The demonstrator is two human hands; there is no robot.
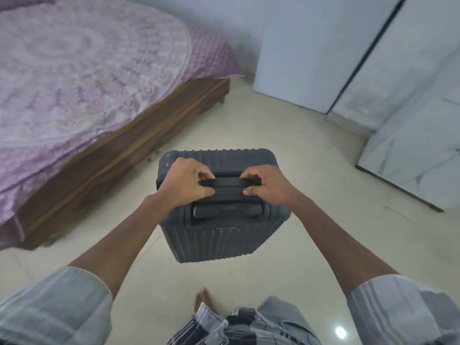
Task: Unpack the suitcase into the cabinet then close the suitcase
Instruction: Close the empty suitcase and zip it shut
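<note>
A dark grey ribbed hard-shell suitcase point(219, 235) stands upright and closed on the pale floor in front of me. Across its top runs the black pull handle point(228, 183). My left hand point(185, 181) grips the handle's left end with curled fingers and thumb. At the handle's right end my right hand point(267, 184) holds on the same way. A second, flat carry handle point(227, 210) lies nearer to me on the top, untouched. The white cabinet point(408, 100) stands at the right with its doors closed.
A bed point(82, 78) with a pink patterned cover and a brown wooden frame fills the left side. A pale wall panel point(296, 53) stands behind the suitcase. My bare foot point(202, 298) is on the tiled floor just below the suitcase.
</note>
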